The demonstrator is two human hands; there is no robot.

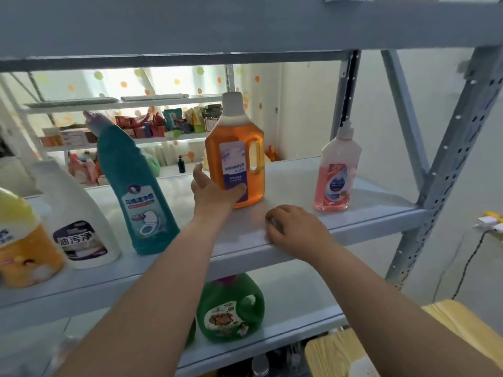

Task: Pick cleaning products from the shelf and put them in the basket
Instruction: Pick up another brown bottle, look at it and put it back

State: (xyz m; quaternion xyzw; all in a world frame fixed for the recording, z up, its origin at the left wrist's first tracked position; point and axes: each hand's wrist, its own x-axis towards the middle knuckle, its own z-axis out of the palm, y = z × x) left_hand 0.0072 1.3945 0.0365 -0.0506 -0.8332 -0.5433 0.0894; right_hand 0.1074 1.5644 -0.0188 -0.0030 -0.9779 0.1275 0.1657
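On the middle shelf [299,186] of a grey metal rack, the orange bottle [236,148] is stood upright and is clasped low down by the left grip [215,191], the thumb laid across the label and the fingers spread round its far side. The right grip [296,229] is rested on the shelf's front edge with fingers curled; whether anything is held there cannot be told. No basket is seen, so the task is judged barely begun. A teal bottle [136,186], a white bottle [76,213], a yellow bottle [21,240] and a pink bottle [336,175] are left standing, with a green jug [231,308] below. Behind, a second stocked rack [136,104] is seen against a bright, dotted backdrop.
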